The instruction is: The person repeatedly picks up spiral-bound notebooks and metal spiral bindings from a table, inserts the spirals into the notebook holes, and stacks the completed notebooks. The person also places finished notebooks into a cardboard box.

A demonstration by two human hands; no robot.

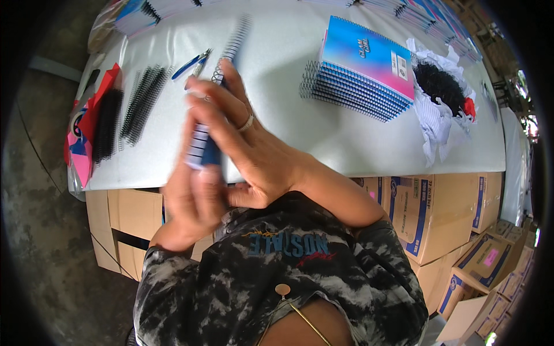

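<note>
A spiral notebook [199,144], edge-on with its spine upward, is in both of my hands above the table's near edge. My left hand [193,196] is closed round its lower end. My right hand [245,130], with a ring on one finger, lies across the spine with its fingers bent over it. A dark spiral coil [235,41] runs along the spine and sticks out past the far end, smeared by motion. My fingers hide much of the notebook's middle. Just left of the coil lie blue-handled pliers [190,63] on the table.
Black loose coils [144,104] lie at left, beside a red and pink piece [86,138]. A stack of blue-pink notebooks [369,55] stands right. Behind it, tangled black coil scraps [438,83] sit on striped cloth [435,124]. Cardboard boxes [438,202] fill the space below the table.
</note>
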